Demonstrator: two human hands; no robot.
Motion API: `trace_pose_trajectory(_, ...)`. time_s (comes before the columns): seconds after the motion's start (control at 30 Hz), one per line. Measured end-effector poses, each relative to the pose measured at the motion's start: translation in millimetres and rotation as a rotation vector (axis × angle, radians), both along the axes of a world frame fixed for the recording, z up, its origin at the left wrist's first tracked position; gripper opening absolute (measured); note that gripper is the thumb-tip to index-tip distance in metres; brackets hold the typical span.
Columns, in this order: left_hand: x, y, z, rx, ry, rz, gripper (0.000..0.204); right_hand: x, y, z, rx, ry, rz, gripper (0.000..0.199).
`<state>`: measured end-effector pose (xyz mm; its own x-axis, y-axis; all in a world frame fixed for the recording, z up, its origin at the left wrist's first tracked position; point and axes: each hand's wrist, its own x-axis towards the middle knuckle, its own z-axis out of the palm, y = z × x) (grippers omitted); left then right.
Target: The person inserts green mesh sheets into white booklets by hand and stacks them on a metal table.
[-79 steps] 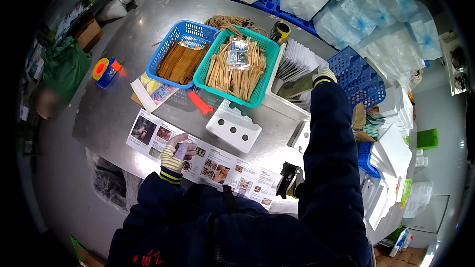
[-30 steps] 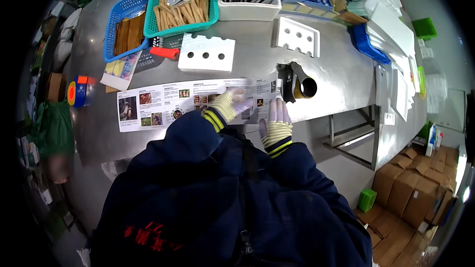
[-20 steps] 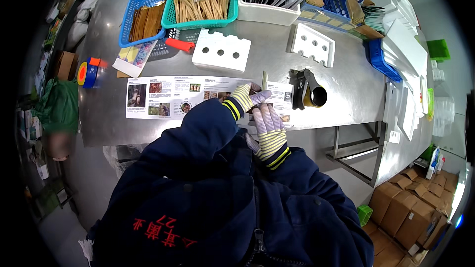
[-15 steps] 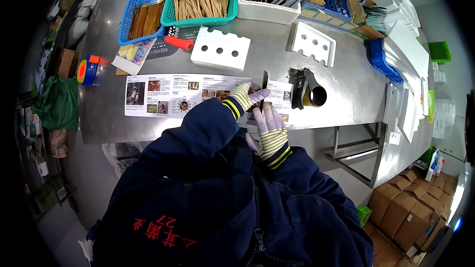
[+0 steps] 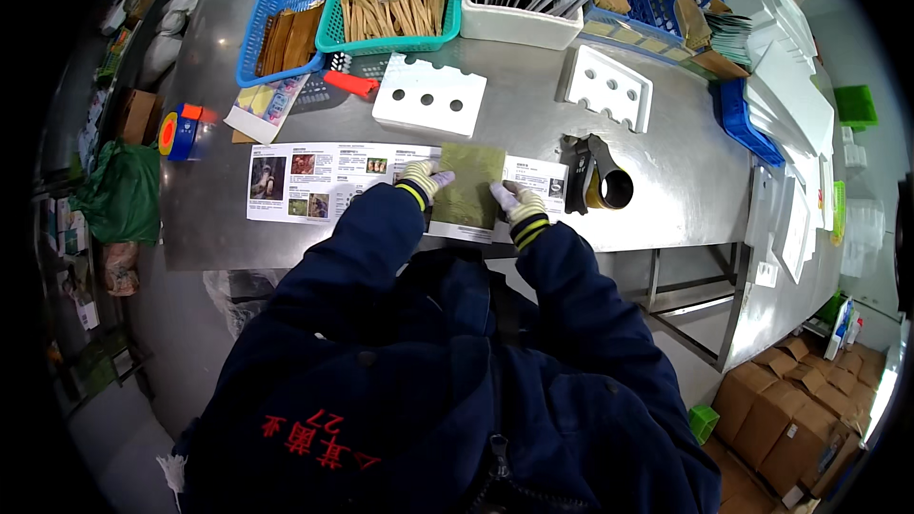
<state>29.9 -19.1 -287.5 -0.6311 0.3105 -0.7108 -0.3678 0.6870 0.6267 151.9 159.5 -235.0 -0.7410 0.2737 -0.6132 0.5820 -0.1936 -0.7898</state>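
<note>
Green and flat, the pouch [image 5: 468,186] now lies on the paper sheet [image 5: 324,179] at the tabletop [image 5: 666,162] edge, where half a second ago it stood upright, and the left hand [image 5: 420,177] and right hand [image 5: 514,202] pinch its sides with gloved fingers.

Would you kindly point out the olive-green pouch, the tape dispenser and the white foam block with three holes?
olive-green pouch [image 5: 468,186], head view, centre of its flat face.
tape dispenser [image 5: 598,183], head view, its dark body.
white foam block [image 5: 428,114], head view, bare top surface.
</note>
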Motion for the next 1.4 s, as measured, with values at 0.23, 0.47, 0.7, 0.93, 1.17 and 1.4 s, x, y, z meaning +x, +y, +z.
trace_pose_trajectory(0.23, 5, 5, 101, 0.037, 1.172, -0.216, 0.076, -4, -1, 20, 0.383, 0.088, 0.298, 0.037)
trace_pose_trajectory(0.47, -11, 6, 225, 0.494, 0.787, -0.521, 0.044, -21, -21, 183, 0.453, 0.467, 0.354, 0.036)
trace_pose_trajectory(0.7, -29, -28, 273, 0.421, 0.938, -0.060, 0.034, 6, 20, 115, 0.606, 0.335, 0.547, 0.034)
trace_pose_trajectory(0.93, -3, 1, 290, 0.435, 1.042, -0.077, 0.032, -47, -27, 207, 0.901, 0.666, 0.229, 0.041)
trace_pose_trajectory(1.17, 23, -39, 323, 0.847, 0.304, -0.136, 0.035, -56, 13, 218, -0.102, 0.662, -0.020, 0.029)
trace_pose_trajectory(1.4, 35, -34, 320, 0.723, 0.265, -0.169, 0.069, 15, -65, 192, -1.442, -0.047, 0.494, 0.036)
